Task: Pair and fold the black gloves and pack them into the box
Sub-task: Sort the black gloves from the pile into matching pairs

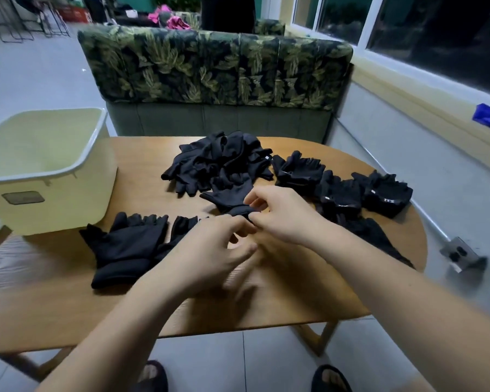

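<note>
Pinching one black glove (228, 198) by its soft knit cuff, I have my right hand (283, 219) clamped thumb-to-forefinger on the hem and my left hand (210, 250) curled onto the same hem. The glove lies mid-table, just before the crumpled pile (218, 162). Bare grained wood lies open along the table (266, 306)'s rounded near edge. The smooth cream box (96, 142) stands at the left.

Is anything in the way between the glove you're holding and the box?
No, nothing visible does. The black glove pinched by the right hand has only bare table between it and the open box. The flat gloves lie nearer the person, off that line.
</note>
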Demonstrator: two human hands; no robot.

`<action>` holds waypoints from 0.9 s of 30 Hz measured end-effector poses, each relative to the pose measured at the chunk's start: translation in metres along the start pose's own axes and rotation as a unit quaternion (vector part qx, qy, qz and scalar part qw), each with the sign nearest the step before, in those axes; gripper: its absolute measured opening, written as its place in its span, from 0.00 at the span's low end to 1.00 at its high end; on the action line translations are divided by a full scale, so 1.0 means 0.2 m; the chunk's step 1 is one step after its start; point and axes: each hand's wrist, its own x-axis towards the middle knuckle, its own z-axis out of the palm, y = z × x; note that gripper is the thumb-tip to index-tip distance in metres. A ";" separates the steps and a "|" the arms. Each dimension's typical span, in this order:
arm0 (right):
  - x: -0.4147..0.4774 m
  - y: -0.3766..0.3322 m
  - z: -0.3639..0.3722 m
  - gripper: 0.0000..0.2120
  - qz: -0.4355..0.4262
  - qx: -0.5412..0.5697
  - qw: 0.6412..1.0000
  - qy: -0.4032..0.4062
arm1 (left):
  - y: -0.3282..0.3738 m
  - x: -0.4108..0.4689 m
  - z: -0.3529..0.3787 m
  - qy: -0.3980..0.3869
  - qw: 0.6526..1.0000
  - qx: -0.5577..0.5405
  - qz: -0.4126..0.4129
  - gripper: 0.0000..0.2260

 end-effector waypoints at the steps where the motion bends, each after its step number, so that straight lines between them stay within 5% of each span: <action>1: 0.02 -0.02 0.03 0.13 -0.006 -0.010 1.000 -0.004 | -0.04 -0.01 -0.03 0.003 1.000 0.019 -0.009 0.13; 11: 0.42 -0.08 0.13 0.08 0.055 -0.082 0.994 0.051 | -0.29 -0.09 -0.15 0.002 0.994 0.066 -0.087 0.16; 17: 0.49 -0.10 0.13 0.02 0.033 -0.152 0.986 -0.056 | -0.33 -0.08 -0.16 -0.002 0.993 0.064 -0.101 0.15; 27: 0.16 -0.15 0.07 0.07 -0.021 -0.207 0.967 -0.145 | -0.31 -0.08 -0.18 -0.009 0.992 0.051 -0.111 0.16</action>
